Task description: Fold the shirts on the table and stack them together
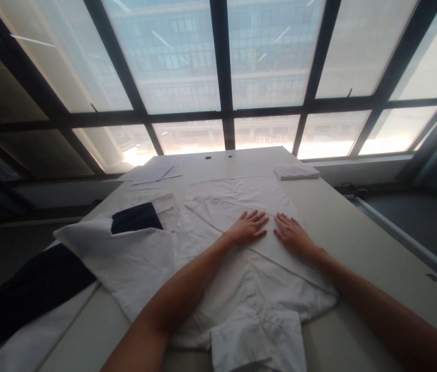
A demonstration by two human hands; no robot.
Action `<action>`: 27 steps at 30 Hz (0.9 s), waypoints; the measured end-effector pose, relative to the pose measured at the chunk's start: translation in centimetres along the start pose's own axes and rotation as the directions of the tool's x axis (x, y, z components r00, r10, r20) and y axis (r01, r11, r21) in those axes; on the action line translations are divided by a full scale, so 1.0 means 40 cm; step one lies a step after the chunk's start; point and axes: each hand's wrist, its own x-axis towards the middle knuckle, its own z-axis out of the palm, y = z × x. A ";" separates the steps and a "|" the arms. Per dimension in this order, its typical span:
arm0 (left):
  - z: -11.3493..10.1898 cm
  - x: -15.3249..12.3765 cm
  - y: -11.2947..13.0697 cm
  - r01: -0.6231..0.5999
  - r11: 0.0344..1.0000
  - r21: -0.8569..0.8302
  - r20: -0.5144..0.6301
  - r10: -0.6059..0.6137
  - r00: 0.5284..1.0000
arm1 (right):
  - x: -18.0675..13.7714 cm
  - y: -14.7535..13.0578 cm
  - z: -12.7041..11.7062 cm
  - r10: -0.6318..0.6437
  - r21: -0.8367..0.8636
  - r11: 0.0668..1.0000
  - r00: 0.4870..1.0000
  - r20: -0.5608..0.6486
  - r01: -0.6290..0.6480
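Note:
A white shirt (237, 206) lies spread flat on the pale table (342, 222), its collar end toward me. My left hand (248, 227) rests palm down on the middle of the shirt, fingers stretched out and flat. My right hand (291, 233) lies beside it, also flat with fingers extended, pressing a folded-over part of the shirt. The two hands almost touch at the fingertips. Neither hand holds anything.
Another white garment (125, 253) with a dark blue part (136, 218) lies to the left, over a dark cloth (28, 294). A folded white cloth (296, 171) sits at the far right of the table. Papers (156, 173) lie at the far left. Large windows (222, 67) stand behind the table.

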 end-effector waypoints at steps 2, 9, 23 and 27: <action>-0.008 -0.010 -0.037 0.064 0.998 0.000 0.009 -0.064 0.998 | -0.001 0.002 0.004 0.008 -0.010 1.000 1.000 0.017 -0.007; -0.038 -0.064 -0.211 0.459 0.885 0.082 -0.087 -0.452 0.888 | 0.005 0.006 0.011 0.025 -0.011 1.000 0.999 0.028 -0.025; -0.059 -0.144 -0.420 0.804 0.593 0.040 -0.161 -0.790 0.591 | 0.007 0.001 0.008 0.036 0.000 0.999 0.998 0.045 -0.036; -0.056 -0.141 -0.422 0.836 0.549 0.019 -0.187 -0.819 0.542 | 0.009 0.004 0.014 0.035 -0.003 0.999 0.999 0.033 -0.035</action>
